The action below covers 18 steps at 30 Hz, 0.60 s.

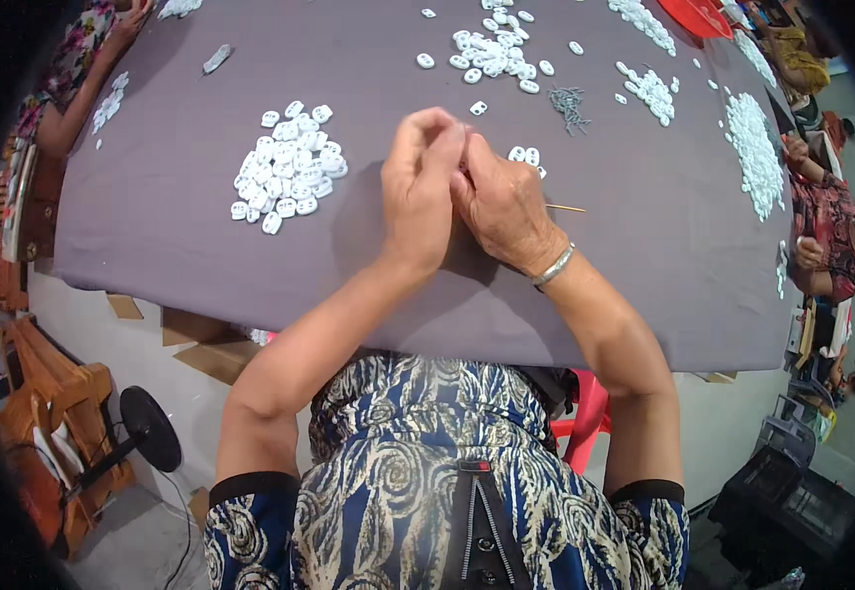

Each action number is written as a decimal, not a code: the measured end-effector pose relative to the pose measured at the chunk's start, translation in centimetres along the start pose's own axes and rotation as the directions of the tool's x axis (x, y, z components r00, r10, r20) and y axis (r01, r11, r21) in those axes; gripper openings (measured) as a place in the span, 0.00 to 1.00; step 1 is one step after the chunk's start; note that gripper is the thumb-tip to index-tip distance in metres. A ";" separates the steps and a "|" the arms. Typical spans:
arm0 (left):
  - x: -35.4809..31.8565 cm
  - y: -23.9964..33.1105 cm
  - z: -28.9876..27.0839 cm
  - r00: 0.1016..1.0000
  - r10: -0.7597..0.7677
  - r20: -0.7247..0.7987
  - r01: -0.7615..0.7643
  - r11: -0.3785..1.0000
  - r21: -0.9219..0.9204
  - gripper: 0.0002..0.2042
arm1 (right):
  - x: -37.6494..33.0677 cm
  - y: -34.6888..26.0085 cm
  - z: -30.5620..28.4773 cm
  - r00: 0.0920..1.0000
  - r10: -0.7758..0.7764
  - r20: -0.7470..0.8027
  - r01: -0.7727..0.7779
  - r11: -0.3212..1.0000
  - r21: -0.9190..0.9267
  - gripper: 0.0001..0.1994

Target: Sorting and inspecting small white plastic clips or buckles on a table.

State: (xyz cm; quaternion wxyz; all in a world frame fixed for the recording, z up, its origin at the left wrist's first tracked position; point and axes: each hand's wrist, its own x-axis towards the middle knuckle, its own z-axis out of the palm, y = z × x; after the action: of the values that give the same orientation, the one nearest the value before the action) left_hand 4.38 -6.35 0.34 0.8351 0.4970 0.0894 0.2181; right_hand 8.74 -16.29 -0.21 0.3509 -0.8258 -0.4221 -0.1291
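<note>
Over the table's near middle, my left hand (417, 182) and my right hand (511, 202) meet at the fingertips. Both are closed in a pinch, and whatever lies between the fingers is hidden. A thin yellow stick (566, 207) shows just right of my right hand; I cannot tell whether that hand holds it or it lies on the cloth. Several small white plastic pieces (531, 155) with dark holes sit just beyond my right hand. Left of my left hand is a heap of similar white pieces (290, 167). A single white piece (478, 108) lies ahead of my hands.
A grey cloth covers the table (388, 305). Farther off lie a pile of small grey pins (569, 106), another heap of white pieces (491, 54) and a long white pile (753, 152). A red basin (695, 18) stands far right. Other people sit at the left and right edges.
</note>
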 end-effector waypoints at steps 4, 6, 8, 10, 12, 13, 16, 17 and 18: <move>-0.9 1.0 -1.7 0.996 -0.020 0.086 -0.008 0.951 0.310 0.06 | -0.1 0.5 -0.3 1.000 -0.022 -0.004 0.022 0.997 -0.079 0.10; -1.1 1.4 -2.3 0.990 -0.081 0.112 0.036 0.936 0.350 0.04 | 0.0 0.4 -0.3 0.997 -0.028 0.070 0.033 0.998 -0.059 0.11; -1.2 1.8 -2.8 0.993 -0.048 0.112 0.004 0.932 0.363 0.03 | 0.3 0.6 -0.9 0.994 -0.072 0.086 0.073 0.997 -0.012 0.11; -1.0 2.8 -4.1 0.993 -0.061 0.097 0.017 0.918 0.397 0.02 | 0.9 0.3 -2.3 0.992 -0.030 0.123 0.024 0.998 0.050 0.11; -0.5 4.4 -5.9 0.993 -0.005 0.114 -0.058 0.835 0.547 0.02 | 1.3 2.1 -3.1 0.999 0.025 -0.022 -0.023 0.998 0.062 0.09; 0.0 5.1 -7.1 0.993 0.048 0.108 -0.106 0.770 0.629 0.02 | 1.3 3.1 -3.9 0.984 0.155 -0.090 -0.143 0.981 0.129 0.09; 0.8 7.4 -9.8 0.967 0.213 0.138 -0.232 0.525 0.819 0.03 | 1.5 6.4 -6.2 0.960 0.217 -0.177 -0.199 0.973 0.116 0.08; 1.4 8.0 -10.5 0.959 0.219 0.178 -0.258 0.421 0.870 0.04 | 1.4 7.1 -7.3 0.944 0.321 -0.075 -0.311 0.943 0.121 0.08; 1.9 8.2 -11.4 0.961 0.209 0.183 -0.250 0.366 0.896 0.06 | 1.2 7.4 -8.4 0.907 0.420 0.026 -0.420 0.900 0.115 0.07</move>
State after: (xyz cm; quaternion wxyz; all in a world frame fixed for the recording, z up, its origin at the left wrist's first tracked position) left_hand -0.36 6.87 2.04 0.3904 0.8828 0.1082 0.2379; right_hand 16.05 -24.26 2.97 0.4184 -0.8752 -0.2414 -0.0249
